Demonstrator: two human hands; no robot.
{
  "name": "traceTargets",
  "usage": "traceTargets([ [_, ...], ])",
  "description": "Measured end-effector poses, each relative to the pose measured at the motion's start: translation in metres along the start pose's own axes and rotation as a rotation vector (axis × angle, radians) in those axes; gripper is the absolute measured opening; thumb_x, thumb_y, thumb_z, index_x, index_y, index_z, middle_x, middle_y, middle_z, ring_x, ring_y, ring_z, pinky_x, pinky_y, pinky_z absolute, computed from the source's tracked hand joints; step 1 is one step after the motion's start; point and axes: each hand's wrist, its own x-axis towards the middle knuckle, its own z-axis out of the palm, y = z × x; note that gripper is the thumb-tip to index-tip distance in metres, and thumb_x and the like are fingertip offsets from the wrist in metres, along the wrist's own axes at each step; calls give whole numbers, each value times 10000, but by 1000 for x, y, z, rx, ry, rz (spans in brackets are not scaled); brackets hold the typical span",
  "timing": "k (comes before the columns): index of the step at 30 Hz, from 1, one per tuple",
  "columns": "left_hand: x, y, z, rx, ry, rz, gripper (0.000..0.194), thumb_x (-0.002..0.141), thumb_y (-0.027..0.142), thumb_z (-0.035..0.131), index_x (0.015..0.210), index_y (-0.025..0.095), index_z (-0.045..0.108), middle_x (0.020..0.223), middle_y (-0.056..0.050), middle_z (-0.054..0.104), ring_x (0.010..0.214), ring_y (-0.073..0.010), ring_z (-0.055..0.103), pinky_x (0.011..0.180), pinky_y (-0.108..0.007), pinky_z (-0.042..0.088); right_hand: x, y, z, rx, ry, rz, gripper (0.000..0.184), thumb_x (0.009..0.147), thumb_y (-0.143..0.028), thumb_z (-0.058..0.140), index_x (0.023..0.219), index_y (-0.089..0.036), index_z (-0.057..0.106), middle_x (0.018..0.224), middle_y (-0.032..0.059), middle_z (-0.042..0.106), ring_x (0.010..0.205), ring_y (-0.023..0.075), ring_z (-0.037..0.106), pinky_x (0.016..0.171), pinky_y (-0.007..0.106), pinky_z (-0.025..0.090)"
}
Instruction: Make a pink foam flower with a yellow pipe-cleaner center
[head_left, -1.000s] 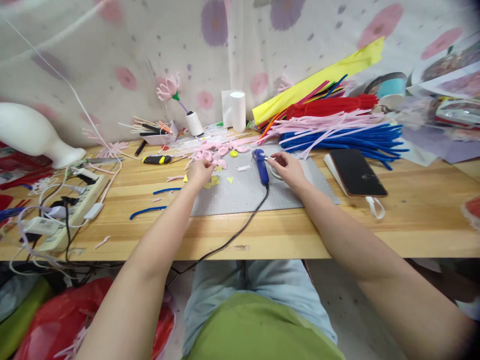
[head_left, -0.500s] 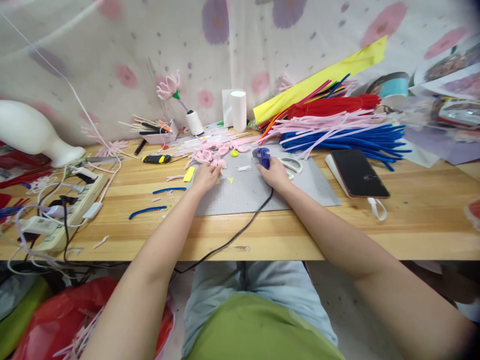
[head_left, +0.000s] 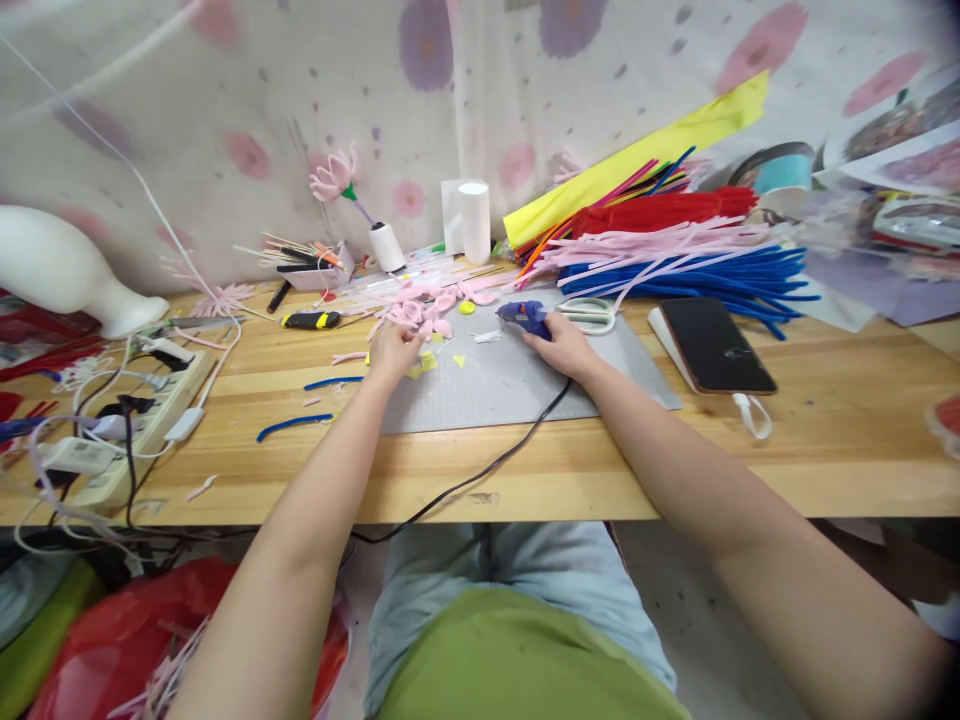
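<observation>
My right hand (head_left: pixel 561 345) is closed around the handle of a blue glue gun (head_left: pixel 526 317), whose nozzle points left over a grey mat (head_left: pixel 517 385). White-handled scissors (head_left: pixel 589 315) lie just behind that hand. My left hand (head_left: pixel 394 352) is at the mat's left edge with its fingers pinched together; what is between them is too small to make out. Yellow scraps (head_left: pixel 428 361) lie right beside its fingers, and pink pipe-cleaner loops (head_left: pixel 431 308) are heaped behind it. A round yellow piece (head_left: pixel 466 307) and a small white bundle (head_left: pixel 487 337) lie between the hands.
Pipe-cleaner bundles (head_left: pixel 690 275) fill the back right, near a phone (head_left: pixel 716 345). A box cutter (head_left: pixel 311 319), blue pipe-cleaner pieces (head_left: pixel 294 425) and a power strip (head_left: pixel 150 430) are leftward. A pink flower (head_left: pixel 337 175) stands behind. The glue gun's cord (head_left: pixel 480 470) crosses the table's front edge.
My right hand has turned the glue gun so its nozzle points left, and shifted slightly right. My left hand has moved a little left, now mostly covering a yellow piece; yellow scraps show beside its fingers.
</observation>
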Motion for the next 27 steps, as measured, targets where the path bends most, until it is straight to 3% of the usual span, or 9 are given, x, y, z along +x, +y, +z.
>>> traceTargets([
  [3, -6, -7, -4, -20, 4, -69, 286, 718, 389, 627, 548, 188, 517, 727, -37, 547, 788, -186, 536, 756, -313, 416, 1, -1, 4, -36, 47, 5, 299, 763, -340, 524, 973, -137, 592, 1015, 144, 631, 942, 274, 555, 822, 395, 422],
  [6, -16, -10, -1, -43, -19, -84, 180, 701, 360, 645, 654, 192, 604, 772, -40, 544, 818, -191, 544, 806, -326, 421, 0, -1, 5, -74, 71, 3, 327, 743, -354, 552, 979, -132, 599, 1017, 151, 638, 945, 278, 559, 822, 389, 424],
  [14, -36, -5, 11, 12, 19, -107, 185, 661, 338, 689, 805, 227, 654, 1025, -82, 525, 1105, -276, 485, 986, -423, 336, -12, -9, -7, -131, 61, -16, 474, 688, -426, 643, 1065, -152, 554, 1068, 136, 620, 987, 285, 557, 838, 394, 426],
  [18, -36, -3, 10, -2, -7, -122, 127, 681, 311, 665, 760, 215, 641, 1054, -85, 532, 1112, -269, 488, 979, -414, 340, -16, -12, -15, -188, 17, -58, 532, 665, -446, 673, 1084, -158, 515, 1093, 136, 603, 1024, 287, 551, 841, 390, 427],
  [23, -38, -2, 10, -11, -9, -88, 100, 717, 296, 627, 768, 211, 640, 1012, -72, 560, 1045, -236, 521, 956, -385, 359, -16, -21, -20, -267, -74, -1, 525, 651, -460, 685, 1043, -164, 502, 1026, 135, 612, 940, 279, 577, 755, 368, 443],
  [27, -40, -1, 10, -4, 25, -82, 186, 761, 374, 591, 842, 219, 653, 1024, -80, 559, 1071, -248, 508, 972, -401, 343, -16, -29, -19, -311, -119, 43, 562, 636, -522, 683, 1028, -158, 512, 1007, 143, 614, 920, 289, 582, 731, 380, 454],
])
